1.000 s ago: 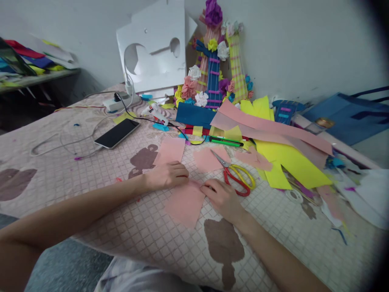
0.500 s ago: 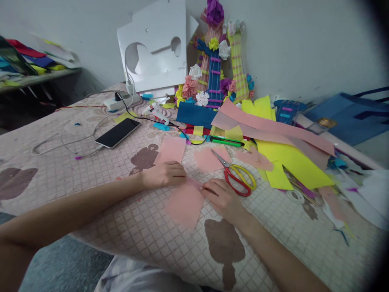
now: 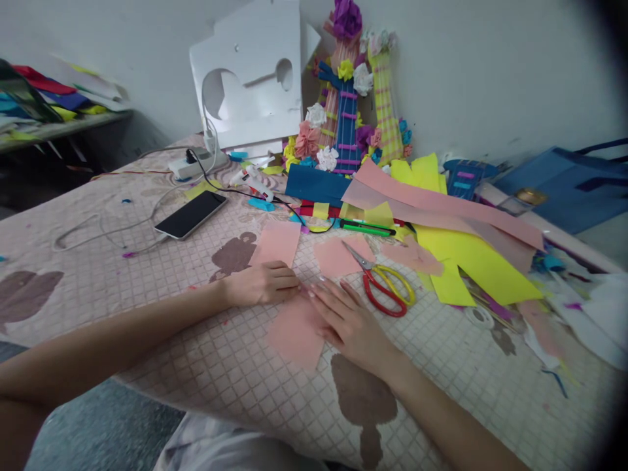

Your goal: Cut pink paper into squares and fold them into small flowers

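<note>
- Grey wall (image 3: 471, 85) is running across the back, with a quilted cloth (image 3: 206, 386) spreading out in front.
- Pink sheet (image 3: 294, 337) is lying on the cloth between both hands, its far edge looking folded or gathered.
- Left hand (image 3: 262, 284) is resting at that far edge, fingers curled; can't tell if it's actually pinching paper.
- Right hand (image 3: 348, 322) is reaching over the sheet's right side, fingers stretched out flat, not gripping, tips near the left hand's.
- If that's a crease, imo you want to be anchoring with the left and smoothing outward with light, even pressure; quilting is probably making thin paper dent.
- Scissors (image 3: 369, 267) are sitting just beyond the right hand, so I'd be minding my knuckles.
</note>
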Demonstrator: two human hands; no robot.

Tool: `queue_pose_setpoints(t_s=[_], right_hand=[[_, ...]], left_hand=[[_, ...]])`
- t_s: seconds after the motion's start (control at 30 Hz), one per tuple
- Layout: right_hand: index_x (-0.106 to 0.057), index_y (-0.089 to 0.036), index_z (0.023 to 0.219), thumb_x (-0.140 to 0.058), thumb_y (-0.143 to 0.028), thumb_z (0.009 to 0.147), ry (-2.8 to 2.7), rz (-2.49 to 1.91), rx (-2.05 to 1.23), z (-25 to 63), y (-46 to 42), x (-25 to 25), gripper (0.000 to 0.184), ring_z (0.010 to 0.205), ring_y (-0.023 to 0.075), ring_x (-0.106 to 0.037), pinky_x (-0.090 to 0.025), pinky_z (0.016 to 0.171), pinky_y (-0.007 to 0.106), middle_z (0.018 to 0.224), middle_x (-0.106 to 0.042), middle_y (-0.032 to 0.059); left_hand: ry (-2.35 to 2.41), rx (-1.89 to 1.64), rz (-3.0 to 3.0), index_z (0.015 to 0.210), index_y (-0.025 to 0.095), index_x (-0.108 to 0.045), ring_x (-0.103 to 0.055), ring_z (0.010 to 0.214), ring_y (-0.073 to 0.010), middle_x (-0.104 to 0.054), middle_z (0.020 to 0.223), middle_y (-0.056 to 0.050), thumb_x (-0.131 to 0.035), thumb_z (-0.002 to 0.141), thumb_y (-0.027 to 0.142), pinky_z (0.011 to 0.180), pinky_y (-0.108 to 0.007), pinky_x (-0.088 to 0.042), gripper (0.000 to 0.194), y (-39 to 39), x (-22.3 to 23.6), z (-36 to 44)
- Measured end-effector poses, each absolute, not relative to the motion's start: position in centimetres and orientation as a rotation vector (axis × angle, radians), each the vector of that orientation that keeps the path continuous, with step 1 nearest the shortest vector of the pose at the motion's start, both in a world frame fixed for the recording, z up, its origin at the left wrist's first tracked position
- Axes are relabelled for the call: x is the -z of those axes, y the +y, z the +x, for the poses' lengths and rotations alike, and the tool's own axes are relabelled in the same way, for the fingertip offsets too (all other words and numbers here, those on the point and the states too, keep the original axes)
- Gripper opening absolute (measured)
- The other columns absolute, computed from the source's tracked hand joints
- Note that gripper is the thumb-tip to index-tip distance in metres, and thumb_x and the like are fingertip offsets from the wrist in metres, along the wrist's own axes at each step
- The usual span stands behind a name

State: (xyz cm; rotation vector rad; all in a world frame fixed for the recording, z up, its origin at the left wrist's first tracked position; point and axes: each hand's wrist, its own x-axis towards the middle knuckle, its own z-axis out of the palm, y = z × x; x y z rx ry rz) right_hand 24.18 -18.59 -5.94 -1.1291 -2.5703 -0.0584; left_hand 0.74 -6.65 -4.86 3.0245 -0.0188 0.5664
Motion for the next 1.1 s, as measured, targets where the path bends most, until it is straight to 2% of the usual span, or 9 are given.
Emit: queue_pose_setpoints(t_s=[0.17, 0.33, 0.47, 0.53, 0.67, 0.73, 0.8, 0.93, 1.1], right_hand=[[-0.027, -0.017, 0.146, -0.042, -0.035, 0.094, -2.616, -1.323, 0.032, 24.2, -18.7, 6.5, 0.057, 0.142, 0.0270, -0.016, -0.023, 0.110, 0.060, 0.148, -0.037, 0.0084], [-0.026, -0.018, 0.146, -0.039, -0.033, 0.095, -2.632, -1.390, -0.022, 24.9, -18.8, 6.7, 0.055, 0.142, 0.0266, -0.016, -0.022, 0.111, 0.058, 0.151, -0.030, 0.0052], [-0.021, -0.019, 0.147, -0.038, -0.031, 0.095, -2.621, -1.378, -0.081, 24.8, -18.8, 6.9, 0.056, 0.142, 0.0250, -0.015, -0.021, 0.112, 0.056, 0.152, -0.028, 0.0055], [-0.019, -0.021, 0.148, -0.038, -0.031, 0.095, -2.606, -1.367, -0.119, 24.9, -18.7, 7.0, 0.057, 0.142, 0.0247, -0.014, -0.020, 0.112, 0.057, 0.152, -0.029, 0.0058], [-0.006, -0.020, 0.150, -0.028, -0.043, 0.097, -2.462, -1.289, -0.317, 25.8, -18.8, 6.1, 0.062, 0.142, 0.0227, -0.015, -0.022, 0.112, 0.053, 0.154, -0.020, 0.0099], [0.000, -0.018, 0.150, -0.018, -0.049, 0.096, -2.279, -1.292, -0.386, 26.2, -19.0, 5.3, 0.064, 0.142, 0.0222, -0.013, -0.025, 0.112, 0.049, 0.156, -0.010, 0.0114], [0.000, -0.019, 0.150, -0.015, -0.053, 0.095, -2.222, -1.307, -0.361, 26.3, -19.1, 4.9, 0.066, 0.143, 0.0232, -0.010, -0.023, 0.112, 0.050, 0.157, -0.007, 0.0110], [0.000, -0.020, 0.150, -0.029, -0.051, 0.095, -2.587, -1.257, -0.234, 25.3, -19.5, 5.4, 0.069, 0.143, 0.0243, -0.010, -0.015, 0.113, 0.054, 0.155, -0.014, 0.0091], [-0.005, -0.022, 0.149, -0.040, -0.039, 0.094, -2.696, -1.399, -0.167, 25.9, -20.6, 6.7, 0.068, 0.142, 0.0242, -0.016, -0.019, 0.113, 0.055, 0.154, -0.021, 0.0057]], left_hand=[[-0.003, -0.512, 3.098, 0.106, 0.014, -0.063, -0.059, 0.105, -0.0197, -0.066, 0.107, -0.014, -0.041, 0.094, 0.016, 0.094, -0.038, -0.047, 0.025, -6.6, 5.2, 0.4], [0.100, -0.545, 3.060, 0.107, 0.016, -0.062, -0.057, 0.108, -0.0201, -0.065, 0.114, -0.011, -0.040, 0.095, 0.017, 0.096, -0.039, -0.044, 0.025, -7.1, 5.0, -0.4], [0.279, -0.587, 2.972, 0.117, 0.016, -0.057, -0.051, 0.118, -0.0213, -0.060, 0.124, -0.010, -0.041, 0.094, 0.020, 0.102, -0.040, -0.038, 0.028, -8.7, 5.0, -0.1], [0.306, -0.472, 2.978, 0.128, 0.015, -0.049, -0.043, 0.128, -0.0230, -0.052, 0.135, -0.012, -0.041, 0.095, 0.027, 0.110, -0.042, -0.028, 0.036, -9.6, 5.2, 0.4], [0.375, -0.266, 2.932, 0.147, 0.013, -0.019, -0.027, 0.139, -0.0258, -0.031, 0.148, -0.015, -0.040, 0.093, 0.048, 0.115, -0.047, -0.011, 0.068, -10.6, 5.7, 0.9], [0.379, -0.199, 2.898, 0.148, 0.015, -0.012, -0.023, 0.140, -0.0258, -0.026, 0.151, -0.014, -0.037, 0.093, 0.051, 0.115, -0.048, -0.006, 0.071, -10.5, 5.8, 0.8], [0.378, -0.157, 2.868, 0.149, 0.017, -0.009, -0.021, 0.141, -0.0251, -0.023, 0.152, -0.013, -0.034, 0.093, 0.052, 0.115, -0.048, -0.002, 0.070, -10.4, 5.9, 0.6], [0.375, -0.151, 2.833, 0.149, 0.019, -0.009, -0.019, 0.142, -0.0249, -0.022, 0.152, -0.012, -0.034, 0.093, 0.052, 0.115, -0.046, 0.000, 0.070, -10.2, 5.9, 0.7], [0.440, -0.132, 2.829, 0.149, 0.022, -0.007, -0.018, 0.142, -0.0238, -0.022, 0.153, -0.009, -0.035, 0.094, 0.051, 0.116, -0.045, -0.002, 0.068, -10.1, 5.7, -0.6]])
